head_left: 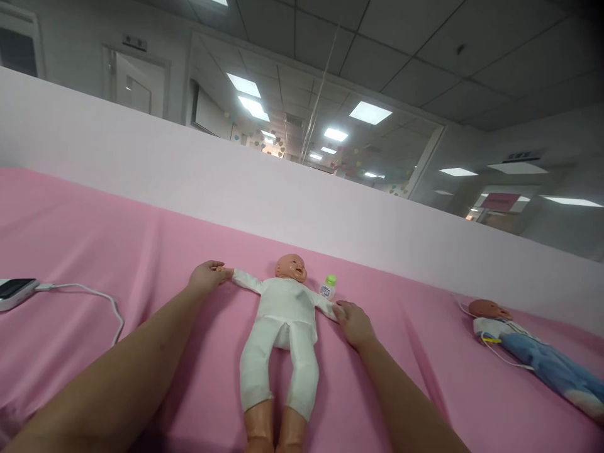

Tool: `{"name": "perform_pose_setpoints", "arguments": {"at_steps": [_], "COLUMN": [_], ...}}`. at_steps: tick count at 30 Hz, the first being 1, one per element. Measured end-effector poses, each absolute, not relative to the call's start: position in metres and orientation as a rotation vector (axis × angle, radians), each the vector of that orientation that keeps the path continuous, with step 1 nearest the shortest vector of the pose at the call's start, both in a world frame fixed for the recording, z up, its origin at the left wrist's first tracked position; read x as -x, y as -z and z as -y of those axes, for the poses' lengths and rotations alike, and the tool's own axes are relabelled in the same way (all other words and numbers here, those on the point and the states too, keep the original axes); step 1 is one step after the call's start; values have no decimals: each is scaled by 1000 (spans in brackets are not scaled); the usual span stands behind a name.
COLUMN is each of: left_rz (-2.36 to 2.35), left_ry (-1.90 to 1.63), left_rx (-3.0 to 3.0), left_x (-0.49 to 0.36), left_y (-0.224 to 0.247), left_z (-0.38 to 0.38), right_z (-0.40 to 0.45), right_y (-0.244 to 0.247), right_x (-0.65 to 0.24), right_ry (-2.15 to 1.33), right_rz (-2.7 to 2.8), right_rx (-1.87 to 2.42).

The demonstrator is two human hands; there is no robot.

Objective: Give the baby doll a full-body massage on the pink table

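Note:
A baby doll (287, 305) in a white long-sleeved top and white trousers lies on its back on the pink cloth (377, 390), head toward the wall and bare feet toward me. Both its arms are spread outward. On the left, my left hand (206, 277) is closed around the doll's hand at the cuff. At the other side, my right hand (355, 322) grips the end of the opposite sleeve, whose doll hand is hidden under my fingers. Beside the doll's head stands a small clear bottle (328, 287) with a green cap.
A second doll (528, 349) in blue trousers lies at the far right, with a thin white tube about it. A white device (17, 292) with a dark screen and a white cable (94, 290) rests at the left. Behind runs a low white wall (226, 182).

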State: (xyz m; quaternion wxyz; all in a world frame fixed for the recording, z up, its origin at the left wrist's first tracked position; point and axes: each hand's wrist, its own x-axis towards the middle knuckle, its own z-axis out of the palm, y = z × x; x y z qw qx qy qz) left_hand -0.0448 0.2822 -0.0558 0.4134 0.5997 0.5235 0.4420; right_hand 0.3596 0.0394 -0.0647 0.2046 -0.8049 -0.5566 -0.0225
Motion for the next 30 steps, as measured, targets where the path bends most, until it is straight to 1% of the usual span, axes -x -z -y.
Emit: {"name": "perform_pose_setpoints", "arguments": {"at_steps": [2,5,7,9,12,15,17,25,30], "left_rz": [-1288,-1271,-1283,-1305,-1314,-1312,-1294,-1164,-1161], "left_ry": [-1151,-1149,-1144,-1140,-1167,-1190,-1182,-1214,-1195], "left_rx": [-1446,-1405,-1387,-1386,-1383,-1356,-1348,-1287,-1272], "left_x": [42,39,36,34,31,29,29,28,30], "left_y": [58,61,61,61,61,61,61,63,65], "left_z": [-283,-285,-286,-287,-288,-289,-289,-292,-297], "right_z": [-32,-19,-12,-8,-5,-4,-3,-15,-17], "right_y": [62,54,47,39,33,34,37,64,66], "right_x": [-372,-385,-389,-391,-392,-393,-393,-409,-411], "right_ry": [-127,-399,-511,-521,-448,-415,-454,-764,-1034], "right_rz": [1492,1460,1443,1425,1372,1301,1274,998,798], "right_rx": [2245,2133,2084,2100,2174,2197,2155,1624,1308]}}
